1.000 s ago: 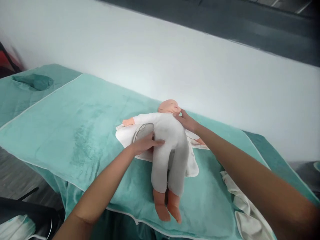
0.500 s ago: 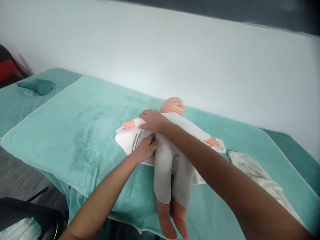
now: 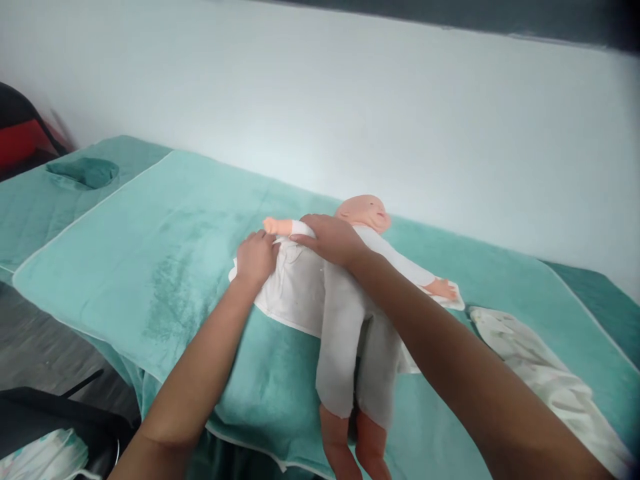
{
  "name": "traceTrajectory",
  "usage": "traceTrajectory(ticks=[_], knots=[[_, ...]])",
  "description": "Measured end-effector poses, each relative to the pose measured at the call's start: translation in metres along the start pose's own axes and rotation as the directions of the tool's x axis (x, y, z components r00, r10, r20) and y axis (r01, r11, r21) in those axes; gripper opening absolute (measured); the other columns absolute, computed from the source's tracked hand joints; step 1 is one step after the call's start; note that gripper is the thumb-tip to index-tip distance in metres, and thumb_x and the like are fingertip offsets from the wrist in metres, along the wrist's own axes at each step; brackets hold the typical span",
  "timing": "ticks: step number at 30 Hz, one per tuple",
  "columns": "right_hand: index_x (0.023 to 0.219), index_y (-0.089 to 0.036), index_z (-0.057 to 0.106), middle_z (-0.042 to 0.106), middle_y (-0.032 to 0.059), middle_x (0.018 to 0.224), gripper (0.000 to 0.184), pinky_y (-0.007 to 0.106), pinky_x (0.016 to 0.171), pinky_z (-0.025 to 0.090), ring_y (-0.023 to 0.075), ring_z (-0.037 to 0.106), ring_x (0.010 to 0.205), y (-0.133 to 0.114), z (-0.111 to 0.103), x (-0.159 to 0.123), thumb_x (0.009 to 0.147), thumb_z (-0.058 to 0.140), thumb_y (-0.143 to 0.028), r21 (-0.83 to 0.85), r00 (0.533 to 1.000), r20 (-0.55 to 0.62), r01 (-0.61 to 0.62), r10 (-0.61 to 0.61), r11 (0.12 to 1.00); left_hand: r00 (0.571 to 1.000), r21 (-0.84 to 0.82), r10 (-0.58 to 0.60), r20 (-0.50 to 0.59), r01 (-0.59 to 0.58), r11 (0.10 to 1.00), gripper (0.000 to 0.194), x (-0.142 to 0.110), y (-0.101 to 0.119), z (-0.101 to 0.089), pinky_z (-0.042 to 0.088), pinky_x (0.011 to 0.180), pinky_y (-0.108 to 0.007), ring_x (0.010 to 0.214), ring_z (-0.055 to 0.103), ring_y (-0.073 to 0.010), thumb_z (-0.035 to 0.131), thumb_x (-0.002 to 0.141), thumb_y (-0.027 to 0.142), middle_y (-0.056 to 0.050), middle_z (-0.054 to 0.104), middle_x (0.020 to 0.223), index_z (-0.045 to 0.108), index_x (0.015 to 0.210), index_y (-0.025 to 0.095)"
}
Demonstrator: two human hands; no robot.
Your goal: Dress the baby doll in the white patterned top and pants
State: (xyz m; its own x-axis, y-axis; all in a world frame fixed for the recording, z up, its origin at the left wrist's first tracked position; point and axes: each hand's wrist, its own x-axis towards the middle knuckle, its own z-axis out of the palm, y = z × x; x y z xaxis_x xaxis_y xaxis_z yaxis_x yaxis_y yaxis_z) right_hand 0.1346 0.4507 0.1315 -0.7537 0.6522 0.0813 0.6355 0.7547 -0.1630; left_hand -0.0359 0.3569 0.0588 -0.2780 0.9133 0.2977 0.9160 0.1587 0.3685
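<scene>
R hand [image 3: 333, 239] wrapped round doll's arm [image 3: 284, 227], L hand [image 3: 257, 256] at shirt [image 3: 296, 293], grip can't tell; prob. lining arm up w/ shirt, next needs steady arm.

Stretched from left to right, a bed [image 3: 30, 217] in a darker teal cover [image 3: 143, 152], bare at far left and far right, with a round, dark opening [image 3: 86, 172] at far left. Over most of it, a paler plush sheet [image 3: 150, 227], white-edged, with a darker patch left of the middle. Right of the middle, a doll [image 3: 344, 333] on its back, head far, legs near; spread partly beneath, a white garment [image 3: 295, 297]. Farther right, a crumpled pale cloth [image 3: 540, 367].
</scene>
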Motion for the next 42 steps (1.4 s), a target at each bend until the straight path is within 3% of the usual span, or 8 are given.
traceTrajectory(ticks=[3,6,10,17,23,31,38,42], knots=[[0.1,-0.022,0.064,0.072,0.0063,0.103,0.05,0.034,0.074,0.038,0.0243,0.063,0.094,-0.003,-0.005,-0.001,0.101,0.041,-0.066,-0.015,0.998,0.053,0.034,-0.033,0.999,0.989,-0.207,-0.1,-0.113,0.075,0.975,0.02,0.0,-0.009,0.003,0.045,0.076,-0.034,0.096,0.066,-0.0252,0.057,0.096,0.03,-0.01,0.073,0.104,0.073,0.102,0.018],[0.097,-0.024,0.067,0.073,0.0045,0.105,0.048,0.033,0.073,0.038,0.0236,0.064,0.095,-0.006,-0.012,-0.003,0.099,0.044,-0.066,0.006,0.993,0.116,0.003,-0.003,1.0,0.965,-0.48,-0.228,-0.128,0.141,0.866,0.013,0.0,-0.015,0.002,0.044,0.073,-0.03,0.082,0.064,-0.0192,0.062,0.088,0.025,-0.004,0.071,0.088,0.073,0.089,0.018],[0.099,-0.024,0.069,0.073,0.0062,0.106,0.044,0.033,0.073,0.038,0.0244,0.064,0.094,-0.009,-0.019,-0.005,0.098,0.047,-0.062,-0.071,0.979,0.201,-0.021,0.035,0.997,0.944,-0.658,-0.284,-0.166,0.109,0.745,0.012,0.001,-0.018,-0.001,0.045,0.075,-0.029,0.078,0.06,-0.0155,0.064,0.084,0.021,-0.001,0.066,0.081,0.075,0.082,0.019],[0.1,-0.024,0.069,0.072,0.0087,0.103,0.045,0.036,0.073,0.037,0.0268,0.063,0.093,-0.003,-0.007,-0.005,0.098,0.045,-0.062,-0.245,0.979,0.191,-0.028,0.076,0.969,0.928,-0.542,-0.163,-0.336,-0.049,0.839,0.025,-0.006,-0.015,0.003,0.047,0.078,-0.031,0.08,0.059,-0.0158,0.058,0.097,0.032,-0.002,0.06,0.082,0.08,0.089,0.022],[0.108,-0.023,0.07,0.072,0.0105,0.105,0.046,0.038,0.075,0.04,0.0294,0.065,0.095,-0.006,-0.001,-0.005,0.099,0.043,-0.06,-0.303,0.986,0.139,-0.047,0.093,0.952,0.86,-0.292,-0.007,-0.51,-0.165,0.942,0.031,-0.011,-0.01,0.007,0.043,0.076,-0.03,0.083,0.057,-0.0167,0.052,0.102,0.034,-0.004,0.062,0.084,0.078,0.093,0.021],[0.105,-0.021,0.072,0.073,0.0143,0.105,0.049,0.043,0.081,0.043,0.0311,0.066,0.096,-0.006,0.008,0.004,0.099,0.043,-0.06,-0.306,0.983,0.144,-0.063,0.111,0.95,0.885,-0.282,0.008,-0.465,-0.157,0.947,0.039,-0.021,-0.004,0.004,0.045,0.085,-0.034,0.091,0.058,-0.0199,0.043,0.105,0.039,-0.008,0.067,0.092,0.076,0.1,0.02],[0.101,-0.02,0.066,0.073,0.0118,0.101,0.03,0.041,0.079,0.047,0.0292,0.065,0.091,-0.019,0.003,0.003,0.096,0.054,-0.046,-0.038,0.99,0.141,0.001,0.004,0.999,0.929,-0.278,0.121,-0.35,-0.227,0.933,0.035,-0.026,0.02,0.007,0.046,0.092,-0.036,0.1,0.062,-0.0216,0.045,0.104,0.039,-0.009,0.071,0.106,0.076,0.103,0.022],[0.107,-0.027,0.068,0.072,0.0111,0.113,0.025,0.047,0.095,0.048,0.0308,0.063,0.106,-0.011,-0.006,-0.035,0.099,0.048,-0.041,0.274,0.987,-0.158,0.035,0.009,0.961,0.931,-0.249,0.16,-0.329,-0.248,0.936,0.036,-0.028,0.019,0.008,0.046,0.1,-0.04,0.111,0.064,-0.0235,0.044,0.105,0.038,-0.011,0.071,0.119,0.075,0.107,0.021]])
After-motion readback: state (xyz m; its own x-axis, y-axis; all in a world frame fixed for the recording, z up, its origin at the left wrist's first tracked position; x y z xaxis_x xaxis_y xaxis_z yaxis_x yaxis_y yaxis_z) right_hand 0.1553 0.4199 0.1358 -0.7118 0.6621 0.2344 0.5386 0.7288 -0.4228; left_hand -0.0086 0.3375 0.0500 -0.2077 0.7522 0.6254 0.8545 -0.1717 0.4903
